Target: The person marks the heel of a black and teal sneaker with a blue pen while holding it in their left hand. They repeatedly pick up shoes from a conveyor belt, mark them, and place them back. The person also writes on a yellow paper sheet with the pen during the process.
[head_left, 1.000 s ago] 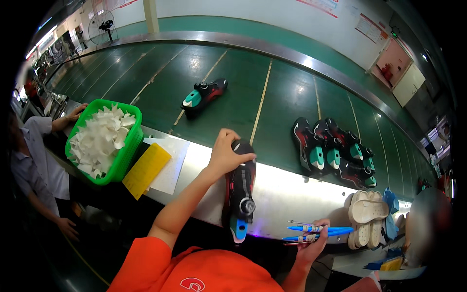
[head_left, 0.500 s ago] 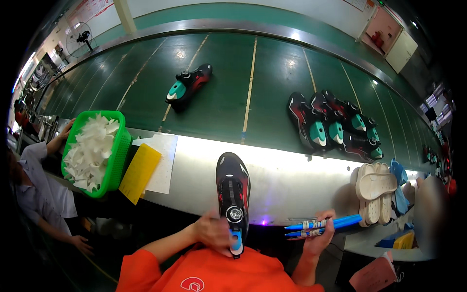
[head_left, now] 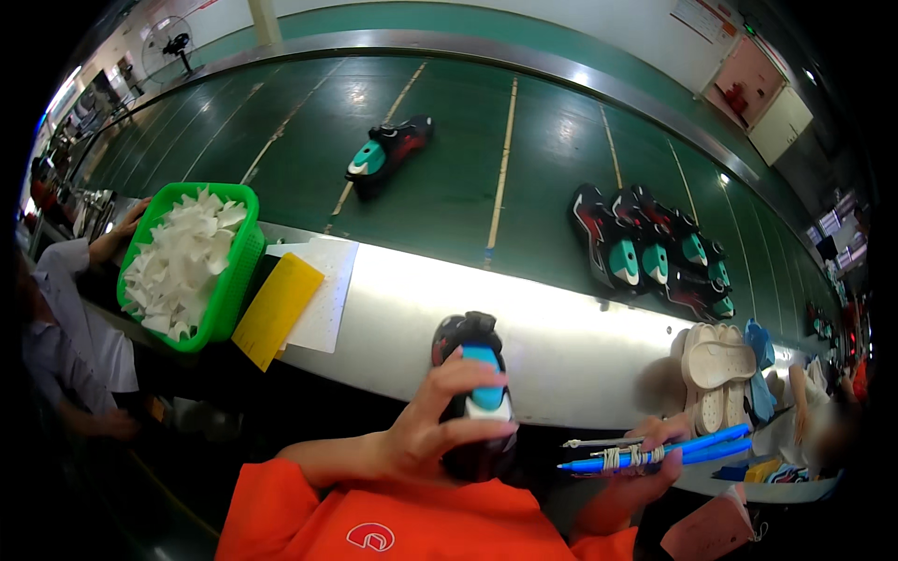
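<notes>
My left hand (head_left: 432,411) is closed around the heel end of a black shoe (head_left: 458,335) with a blue and white heel piece (head_left: 484,374). The shoe is tilted up at the front edge of the metal table, heel toward me, and its lower part is partly hidden by my fingers. In my right hand (head_left: 658,460) are blue pens (head_left: 702,447) wrapped with pale bands, along with a thin silvery pointed tool (head_left: 599,441). The pens lie sideways with their tips pointing left, apart from the shoe.
Ahead runs a green conveyor belt (head_left: 435,187) with one shoe (head_left: 388,152) and a group of similar shoes (head_left: 613,243). A green basket (head_left: 245,243) of white scraps and yellow card (head_left: 281,304) stand left, near another person's arm. Beige clogs (head_left: 716,365) are at the right.
The shoe has tipped from lying toe-away to heel raised, with my left hand moving up and onto its heel. My right hand has shifted slightly right with the pens.
</notes>
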`<state>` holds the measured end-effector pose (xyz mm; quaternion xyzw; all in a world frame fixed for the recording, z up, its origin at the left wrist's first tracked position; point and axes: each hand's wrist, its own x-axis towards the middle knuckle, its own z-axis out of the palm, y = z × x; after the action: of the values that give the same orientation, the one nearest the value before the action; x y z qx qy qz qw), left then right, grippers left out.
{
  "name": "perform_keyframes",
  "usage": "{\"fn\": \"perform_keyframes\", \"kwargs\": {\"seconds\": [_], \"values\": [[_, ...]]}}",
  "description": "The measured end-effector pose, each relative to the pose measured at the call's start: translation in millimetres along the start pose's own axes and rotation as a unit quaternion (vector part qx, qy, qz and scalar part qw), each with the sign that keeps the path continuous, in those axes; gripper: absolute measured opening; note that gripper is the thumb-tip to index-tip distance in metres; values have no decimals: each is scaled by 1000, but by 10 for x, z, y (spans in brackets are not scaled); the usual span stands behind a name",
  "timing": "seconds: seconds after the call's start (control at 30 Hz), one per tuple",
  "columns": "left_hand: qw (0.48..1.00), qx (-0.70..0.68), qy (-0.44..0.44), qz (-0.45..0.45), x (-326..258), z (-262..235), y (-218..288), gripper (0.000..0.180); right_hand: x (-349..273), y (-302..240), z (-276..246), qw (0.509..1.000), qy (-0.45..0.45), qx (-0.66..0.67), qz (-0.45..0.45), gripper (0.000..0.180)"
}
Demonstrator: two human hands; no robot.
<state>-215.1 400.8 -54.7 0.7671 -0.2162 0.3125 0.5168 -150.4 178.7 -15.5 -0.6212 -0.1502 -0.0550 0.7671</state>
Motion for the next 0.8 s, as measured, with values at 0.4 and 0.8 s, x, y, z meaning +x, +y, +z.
{"fn": "perform_keyframes", "kwargs": {"seconds": [0.4,0.8], "values": [[997,-26,47,-56,252,-60,143,65,-1,-129,496,987,-108,-13,-116,38],[997,-38,45,-47,257,-112,86,65,18,-80,622,984,-98,-53,-141,40]]}}
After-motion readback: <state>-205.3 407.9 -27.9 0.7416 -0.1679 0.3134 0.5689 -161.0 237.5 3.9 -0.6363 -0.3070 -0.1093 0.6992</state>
